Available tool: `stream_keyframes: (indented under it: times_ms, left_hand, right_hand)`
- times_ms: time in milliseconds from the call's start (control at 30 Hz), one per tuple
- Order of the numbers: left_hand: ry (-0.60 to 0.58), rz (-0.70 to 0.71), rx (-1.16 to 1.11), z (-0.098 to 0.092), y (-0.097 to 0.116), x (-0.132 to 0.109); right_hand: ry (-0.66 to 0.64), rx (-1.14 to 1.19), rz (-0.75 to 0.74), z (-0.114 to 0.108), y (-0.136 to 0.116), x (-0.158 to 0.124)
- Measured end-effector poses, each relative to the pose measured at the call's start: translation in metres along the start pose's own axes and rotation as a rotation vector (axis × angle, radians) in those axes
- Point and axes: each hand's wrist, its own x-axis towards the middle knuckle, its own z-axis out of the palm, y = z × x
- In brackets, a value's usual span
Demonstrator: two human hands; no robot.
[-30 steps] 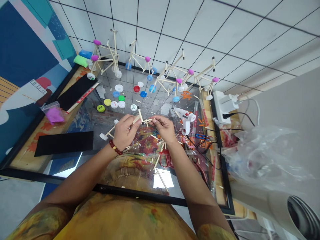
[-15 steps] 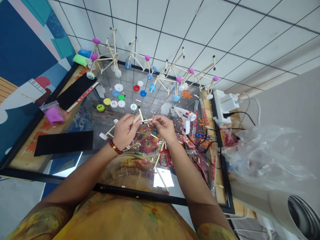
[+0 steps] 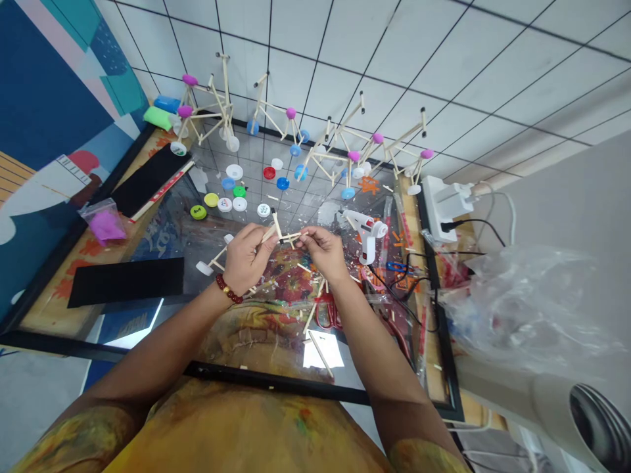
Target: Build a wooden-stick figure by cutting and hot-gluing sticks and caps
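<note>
Between my hands, above the table's middle, is a small frame of thin wooden sticks (image 3: 277, 225) with black ends on its crosspiece. My left hand (image 3: 248, 257) is closed around the frame's left part, and its fingers hide some of the sticks. With thumb and forefinger, my right hand (image 3: 323, 253) pinches the tip of a short stick at the right side of the same frame. White bottle-cap wheels (image 3: 204, 268) joined by sticks show just left of my left hand; whether they belong to the held frame I cannot tell.
Several stick models (image 3: 340, 154) with cap wheels and pink balls stand along the back. Loose bottle caps (image 3: 239, 204) lie in front of them. A white glue gun (image 3: 367, 233) with a cord is at right, red-handled scissors (image 3: 327, 312) near my right forearm. Black strips (image 3: 125, 282) lie left.
</note>
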Motion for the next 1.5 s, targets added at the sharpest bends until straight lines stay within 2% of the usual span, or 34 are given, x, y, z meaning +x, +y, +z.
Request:
stream_keyframes:
  times_ms: [267, 833, 1067, 1300, 1500]
  left_hand:
    - [-0.003, 0.008, -0.008, 0.0015, -0.0006, 0.0004]
    - [0.008, 0.018, -0.023, 0.0028, -0.0011, 0.0001]
    - [-0.005, 0.024, -0.031, 0.0025, 0.0003, 0.0009]
    - [-0.008, 0.018, -0.031, 0.0018, 0.0012, 0.0007]
    - [-0.010, 0.013, -0.032, 0.0014, 0.0020, 0.0013]
  right_hand:
    - [0.002, 0.021, 0.024, 0.0009, -0.0024, 0.0009]
    - [0.008, -0.039, -0.020, -0.0002, 0.0011, 0.0003]
    - [0.013, 0.006, 0.007, 0.0010, -0.0014, 0.0006]
    - [0.036, 0.145, 0.050, 0.0041, -0.0007, 0.0026]
    - [0.024, 0.087, 0.042, 0.0026, -0.0016, 0.0015]
